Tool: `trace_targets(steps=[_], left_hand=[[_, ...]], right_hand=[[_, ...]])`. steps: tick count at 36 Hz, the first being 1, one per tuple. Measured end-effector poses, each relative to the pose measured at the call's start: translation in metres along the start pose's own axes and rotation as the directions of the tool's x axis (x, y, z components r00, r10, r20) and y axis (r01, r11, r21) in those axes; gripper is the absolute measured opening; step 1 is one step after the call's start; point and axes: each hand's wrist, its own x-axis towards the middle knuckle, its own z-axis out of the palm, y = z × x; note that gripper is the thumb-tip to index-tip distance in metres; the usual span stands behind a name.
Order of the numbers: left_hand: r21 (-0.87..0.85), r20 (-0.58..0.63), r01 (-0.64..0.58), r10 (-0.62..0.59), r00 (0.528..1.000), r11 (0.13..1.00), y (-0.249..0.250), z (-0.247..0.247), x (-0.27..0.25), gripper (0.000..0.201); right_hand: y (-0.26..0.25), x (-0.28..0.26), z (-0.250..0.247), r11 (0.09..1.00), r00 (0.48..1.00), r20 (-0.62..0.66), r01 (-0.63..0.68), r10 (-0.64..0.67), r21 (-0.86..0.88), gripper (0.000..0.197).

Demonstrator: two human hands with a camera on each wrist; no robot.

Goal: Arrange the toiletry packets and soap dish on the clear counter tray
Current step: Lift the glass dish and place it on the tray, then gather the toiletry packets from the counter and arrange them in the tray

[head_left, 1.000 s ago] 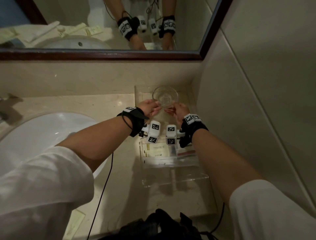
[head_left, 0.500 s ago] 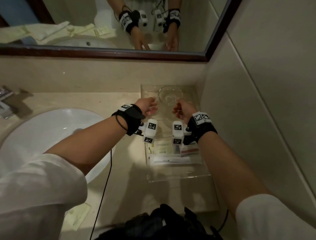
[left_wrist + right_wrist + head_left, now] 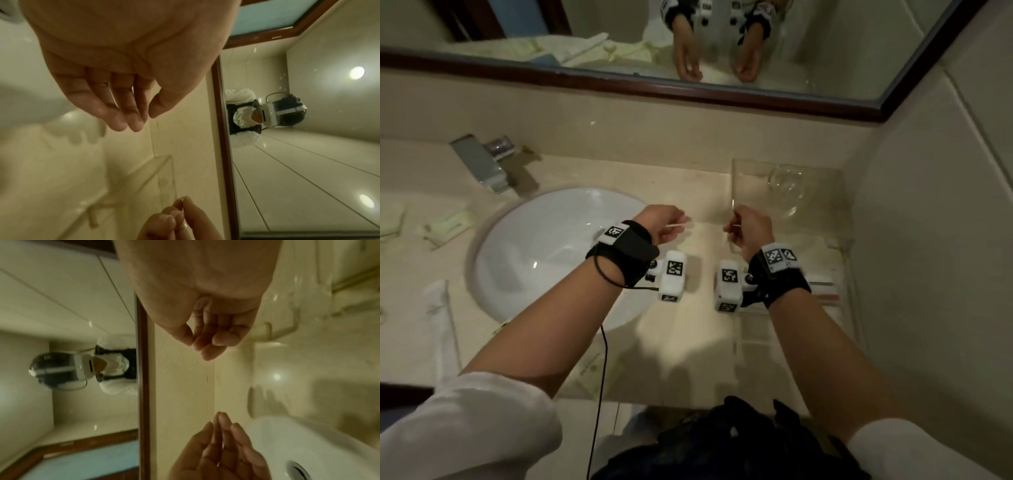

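Over the desk, in the gap between sink [image 3: 544, 253] and clear tray [image 3: 732, 192]: left hand [image 3: 664, 224] and right hand [image 3: 751, 229], side by side, near each other but apart, palms turned inward. Left fingers [image 3: 123, 116] loosely curled, thumb close to the fingertips, nothing between them. Right fingers [image 3: 207, 344] much the same, slack and half-bent, gripping nothing, hanging just at the tray's left wall. A thin pale streak by each hand in the head view, too blurred to tell what. Over to the tray, tucked into the right-hand corner of the desk against the wall: soap dish [image 3: 786, 186], clear glass, round, sitting upright at the far end, well beyond the right hand. At the near end of the same tray, toiletry packets [image 3: 823, 291] lying flat, partly hidden behind the right wrist strap; count hard to make out. Outside the tray, more to see: loose packets [image 3: 448, 224] left of the sink, another packet [image 3: 595, 371] near the desk's front edge under the left forearm, a folded white towel [image 3: 438, 308] at the sink's near left. Chrome tap [image 3: 482, 164] behind the sink, and up top the mirror [image 3: 825, 51], both hands reflected there, slack and holding nothing.
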Motion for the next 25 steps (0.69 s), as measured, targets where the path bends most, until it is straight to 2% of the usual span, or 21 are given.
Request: trace_targets(steps=[7,12,15,19,22,25], left_hand=[[-0.001,-0.102,0.022,-0.022,0.995,1.0,-0.036,-0.08,-0.024,0.018],[0.041,-0.155,0.057,-0.05,0.987,0.998,-0.06,-0.13,-0.042,0.011],[0.088,-0.162,0.084,-0.069,0.984,0.993,-0.073,-0.156,-0.051,0.015],[0.161,-0.167,0.119,-0.092,0.982,0.98,-0.087,-0.182,-0.062,0.014],[0.238,-0.168,0.152,-0.114,0.979,0.959,-0.098,-0.198,-0.068,0.009],[0.323,-0.139,0.143,-0.102,0.985,0.935,-0.11,-0.207,-0.073,0.009]], right_hand=[[0.045,-0.031,0.056,0.97,0.988,0.157,0.045,-0.007,-0.241,0.017],[0.073,-0.05,0.084,0.891,0.948,0.312,0.082,0.068,-0.446,0.016],[0.091,-0.061,0.1,0.783,0.916,0.384,0.153,0.117,-0.602,0.02],[0.113,-0.072,0.12,0.586,0.859,0.467,0.271,0.21,-0.763,0.021],[0.126,-0.082,0.131,0.445,0.806,0.527,0.382,0.268,-0.81,0.017],[0.136,-0.092,0.14,0.308,0.759,0.57,0.486,0.315,-0.818,0.022]])
